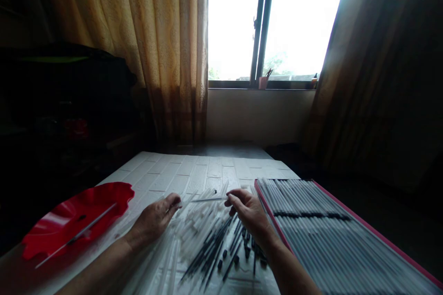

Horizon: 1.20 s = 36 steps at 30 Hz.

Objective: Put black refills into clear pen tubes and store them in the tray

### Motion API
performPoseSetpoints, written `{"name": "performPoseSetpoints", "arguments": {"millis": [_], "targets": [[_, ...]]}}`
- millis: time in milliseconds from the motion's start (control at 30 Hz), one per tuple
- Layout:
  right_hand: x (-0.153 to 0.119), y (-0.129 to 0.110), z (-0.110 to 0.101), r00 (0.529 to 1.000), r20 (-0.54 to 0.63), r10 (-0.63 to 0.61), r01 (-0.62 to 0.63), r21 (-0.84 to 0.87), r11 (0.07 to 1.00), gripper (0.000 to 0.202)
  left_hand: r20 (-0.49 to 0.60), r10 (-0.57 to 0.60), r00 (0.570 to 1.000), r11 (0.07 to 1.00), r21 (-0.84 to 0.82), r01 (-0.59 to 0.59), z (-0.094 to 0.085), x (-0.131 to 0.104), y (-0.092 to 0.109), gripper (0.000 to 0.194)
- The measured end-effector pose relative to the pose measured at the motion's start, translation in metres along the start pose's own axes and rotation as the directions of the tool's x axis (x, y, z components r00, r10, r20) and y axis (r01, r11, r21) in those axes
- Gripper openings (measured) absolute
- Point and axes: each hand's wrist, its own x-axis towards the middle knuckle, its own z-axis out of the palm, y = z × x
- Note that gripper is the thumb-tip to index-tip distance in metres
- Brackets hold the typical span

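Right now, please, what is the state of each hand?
Left hand: fingers curled in; whether it grips anything cannot be told.
Right hand: closed, pinching one end of a thin grey rod.

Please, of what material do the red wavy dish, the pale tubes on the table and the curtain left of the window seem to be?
Red dish: probably plastic, glossy; bright highlights lie on it.
Pale tubes: perhaps plastic, translucent; they look milky, but blur leaves this open.
Curtain: patterned fabric; it hangs in soft folds.
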Motion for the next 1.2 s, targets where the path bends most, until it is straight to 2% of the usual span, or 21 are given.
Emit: {"name": "performPoseSetpoints", "arguments": {"millis": [200,467,600,767,867,967,1067,1133,1200], "targets": [[-0.002,0.001,0.004,1.000,0.016,0.002,-0.002,0.006,1.000,0.032,-0.063,0.031,0.998,0.992,-0.121,-0.038,0.004,-0.007,0.004,0.015],[-0.002,0.006,0.009,0.999,0.034,0.019,-0.019,-0.005,1.000,0.029,-0.095,0.054,0.994,0.984,-0.166,-0.069,0.012,-0.010,0.005,0.013],[-0.003,0.008,0.010,0.999,0.035,0.024,-0.024,-0.003,1.000,0.030,-0.102,0.071,0.992,0.983,-0.163,-0.087,0.014,-0.011,0.006,0.017],[-0.004,0.006,0.011,0.997,0.069,0.045,-0.045,0.008,0.999,0.028,-0.160,0.173,0.972,0.957,-0.207,-0.205,0.013,-0.011,0.011,0.023],[-0.005,0.006,0.009,0.988,0.129,0.086,-0.084,-0.017,0.996,0.026,-0.139,0.163,0.977,0.943,-0.270,-0.196,0.010,-0.012,0.013,0.027],[-0.008,0.005,0.008,0.946,0.291,0.143,-0.120,-0.095,0.988,0.026,-0.044,0.083,0.996,0.915,-0.391,-0.093,0.008,-0.014,0.014,0.031],[-0.013,0.006,0.008,0.864,0.479,0.153,-0.075,-0.177,0.981,0.027,0.058,0.031,0.998,0.835,-0.551,0.006,0.008,-0.018,0.018,0.044],[-0.016,0.007,0.008,0.826,0.548,0.135,-0.033,-0.191,0.981,0.032,0.083,0.007,0.997,0.788,-0.614,0.045,0.008,-0.020,0.021,0.050],[-0.017,0.008,0.009,0.812,0.572,0.120,-0.022,-0.175,0.984,0.035,0.085,0.000,0.996,0.770,-0.636,0.054,0.008,-0.022,0.022,0.051]]}}
